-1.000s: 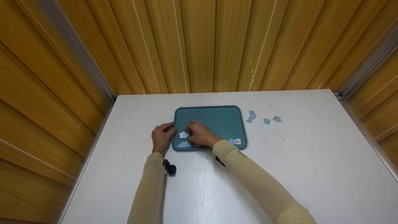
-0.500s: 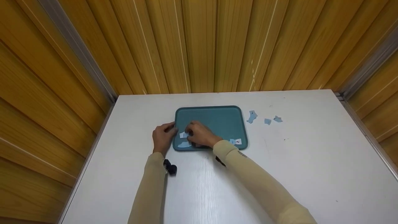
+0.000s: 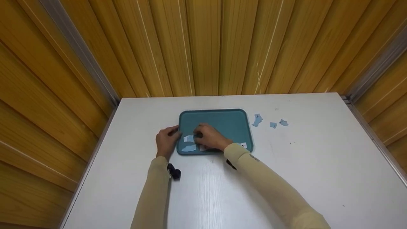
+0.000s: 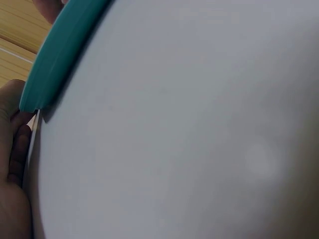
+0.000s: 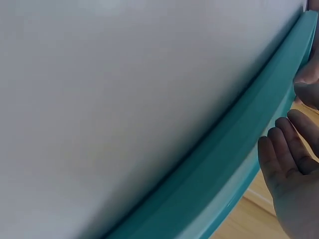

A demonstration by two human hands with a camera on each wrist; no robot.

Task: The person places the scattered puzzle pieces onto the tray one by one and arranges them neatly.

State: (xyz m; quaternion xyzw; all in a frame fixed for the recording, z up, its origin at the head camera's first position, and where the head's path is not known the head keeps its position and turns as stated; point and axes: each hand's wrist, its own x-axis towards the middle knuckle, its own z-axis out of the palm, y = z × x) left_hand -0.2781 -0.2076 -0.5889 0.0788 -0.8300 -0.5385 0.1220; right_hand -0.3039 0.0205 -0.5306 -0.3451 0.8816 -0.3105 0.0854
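Note:
A teal tray lies on the white table. My left hand holds its left rim, thumb at the rim; in the left wrist view its fingers curl beside the tray edge. My right hand reaches over the tray, thumb and forefinger pinching the right end of a torn light-blue paper piece. Below that lies another blue paper piece. More paper shows partly beneath the right hand, and a white piece with a dark mark sits by the right wrist.
Right of the tray, several torn blue paper pieces lie on the table. Wood-look panels enclose the back and both sides. A black wrist device is on the left sleeve.
My right hand has shifted slightly to the right, showing more of the paper piece at its fingertips and covering more of the paper near its wrist. The left hand stays put.

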